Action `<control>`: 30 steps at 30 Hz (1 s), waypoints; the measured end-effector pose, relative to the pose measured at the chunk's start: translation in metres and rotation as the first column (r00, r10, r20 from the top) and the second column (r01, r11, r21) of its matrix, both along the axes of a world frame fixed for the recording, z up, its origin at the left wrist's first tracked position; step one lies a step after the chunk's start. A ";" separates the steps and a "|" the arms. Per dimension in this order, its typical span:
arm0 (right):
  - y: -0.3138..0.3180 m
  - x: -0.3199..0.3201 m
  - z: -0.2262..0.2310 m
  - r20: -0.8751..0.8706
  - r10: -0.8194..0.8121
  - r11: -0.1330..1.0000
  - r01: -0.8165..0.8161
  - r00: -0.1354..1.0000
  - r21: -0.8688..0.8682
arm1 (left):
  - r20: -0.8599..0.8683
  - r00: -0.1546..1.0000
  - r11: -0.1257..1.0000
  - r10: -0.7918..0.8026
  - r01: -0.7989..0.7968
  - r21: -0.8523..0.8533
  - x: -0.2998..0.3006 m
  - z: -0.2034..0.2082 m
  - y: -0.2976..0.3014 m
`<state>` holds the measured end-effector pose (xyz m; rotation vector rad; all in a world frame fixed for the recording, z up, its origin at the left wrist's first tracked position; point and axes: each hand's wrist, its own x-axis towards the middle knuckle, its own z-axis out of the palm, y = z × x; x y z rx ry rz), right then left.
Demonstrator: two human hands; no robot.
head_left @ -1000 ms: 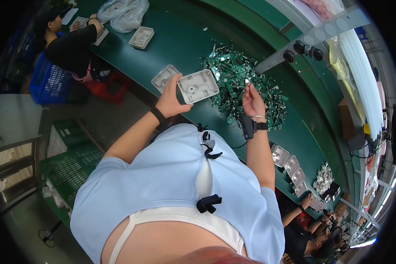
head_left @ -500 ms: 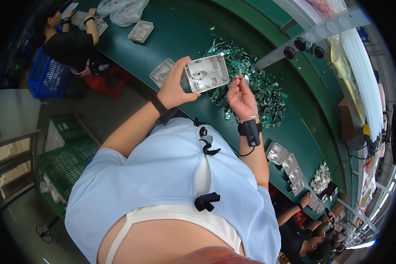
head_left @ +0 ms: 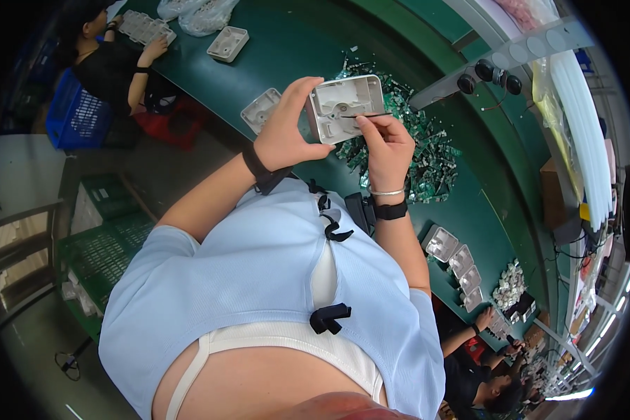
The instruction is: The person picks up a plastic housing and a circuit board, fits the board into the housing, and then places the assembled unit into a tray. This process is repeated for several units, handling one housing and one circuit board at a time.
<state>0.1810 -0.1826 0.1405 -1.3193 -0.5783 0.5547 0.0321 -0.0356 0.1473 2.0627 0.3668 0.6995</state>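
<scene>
My left hand [head_left: 285, 133] grips a white plastic housing [head_left: 327, 128] by its left side, the thumb below and the fingers along the upper edge. The housing is tilted with its hollow inside facing me; a round post and ribs show in it. In a pinch, my right hand [head_left: 390, 145] holds a thin dark strip [head_left: 379, 114] over the right part of the hollow. Its kind is too small to make out. Behind and right of that hand lies a heap of small green circuit boards [head_left: 427, 161] on the green table [head_left: 294, 52].
A second white housing [head_left: 260, 110] lies left of my hands, another [head_left: 227, 44] farther off. Joined housings [head_left: 455, 255] and a pile of small pale parts [head_left: 510, 283] lie to the right. A metal post [head_left: 441, 91] rises behind the heap. Co-workers sit at both sides.
My right hand has moved up and left from the heap to the housing, now with the dark strip in its fingers. The held housing has shifted slightly right and up.
</scene>
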 end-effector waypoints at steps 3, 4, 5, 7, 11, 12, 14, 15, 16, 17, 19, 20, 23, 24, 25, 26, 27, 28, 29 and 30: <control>0.002 0.000 -0.002 0.033 0.017 0.999 -0.015 0.999 -0.037 | 0.003 1.000 1.000 -0.011 0.011 -0.023 0.002 0.001 0.000; 0.003 -0.001 -0.002 0.033 0.020 1.000 -0.019 0.999 -0.025 | 0.004 1.000 1.000 -0.008 0.008 -0.014 0.003 0.001 0.000; 0.005 -0.002 -0.002 0.033 0.022 1.000 -0.022 0.999 -0.014 | 0.005 1.000 1.000 -0.005 0.005 -0.005 0.004 0.000 0.000; 0.008 -0.003 -0.003 0.031 0.025 1.000 -0.025 0.999 -0.003 | 0.004 1.000 1.000 -0.003 0.003 0.003 0.005 0.001 0.000; 0.013 -0.002 -0.007 0.064 -0.004 1.000 0.005 0.998 -0.011 | 0.012 1.000 1.000 -0.005 0.005 0.003 0.008 0.004 0.000; 0.013 -0.001 -0.006 0.019 -0.002 1.000 0.002 1.000 0.007 | 0.004 1.000 1.000 -0.004 0.004 0.010 0.008 0.003 0.001; 0.013 0.001 -0.006 -0.070 0.003 0.999 0.000 0.998 0.043 | -0.013 1.000 1.000 -0.002 0.002 0.025 0.008 0.001 0.002; 0.014 0.001 -0.006 -0.070 0.003 0.999 0.000 0.998 0.044 | -0.013 1.000 1.000 -0.003 0.003 0.026 0.008 0.002 0.002; 0.014 0.000 -0.007 -0.065 0.004 0.999 -0.002 0.998 0.036 | -0.014 1.000 1.000 -0.003 0.004 0.027 0.008 0.002 0.002; 0.014 0.000 -0.007 -0.061 0.004 1.000 -0.003 0.998 0.025 | -0.018 1.000 1.000 -0.006 0.006 0.025 0.008 0.002 0.001; 0.013 0.000 -0.009 -0.058 0.002 1.000 -0.002 0.998 0.014 | -0.022 1.000 1.000 -0.010 0.010 0.021 0.009 0.003 0.001; 0.013 0.001 -0.012 -0.029 -0.010 1.000 0.010 1.000 0.003 | -0.023 1.000 0.999 -0.016 0.017 0.027 0.009 0.004 0.000; 0.013 0.001 -0.016 0.033 -0.031 0.999 0.032 0.999 -0.014 | -0.023 0.999 0.999 -0.027 0.027 0.041 0.009 0.004 0.000; 0.012 0.000 -0.017 0.065 -0.060 0.998 0.062 0.996 -0.019 | -0.021 0.999 0.999 -0.025 0.026 0.037 0.009 0.004 -0.001; 0.012 0.000 -0.018 0.097 -0.089 0.996 0.091 0.991 -0.023 | -0.018 1.000 0.999 -0.023 0.024 0.033 0.008 0.004 -0.001; 0.012 0.000 -0.018 0.128 -0.117 0.992 0.121 0.985 -0.027 | -0.016 1.000 0.999 -0.022 0.022 0.029 0.008 0.003 -0.001; 0.011 0.000 -0.017 0.128 -0.117 0.992 0.122 0.985 -0.027 | -0.017 1.000 0.999 -0.022 0.023 0.029 0.008 0.004 -0.002; 0.010 -0.001 -0.016 0.314 -0.104 0.991 0.126 0.944 -0.049 | -0.015 0.999 0.999 -0.032 0.032 0.020 0.008 0.006 -0.003; 0.009 -0.001 -0.015 0.489 -0.083 0.989 0.134 0.868 -0.069 | -0.014 0.999 0.999 -0.041 0.042 0.011 0.008 0.007 -0.004; 0.009 -0.001 -0.014 0.646 -0.055 0.985 0.145 0.761 -0.088 | -0.012 0.999 0.999 -0.051 0.051 0.002 0.008 0.008 -0.005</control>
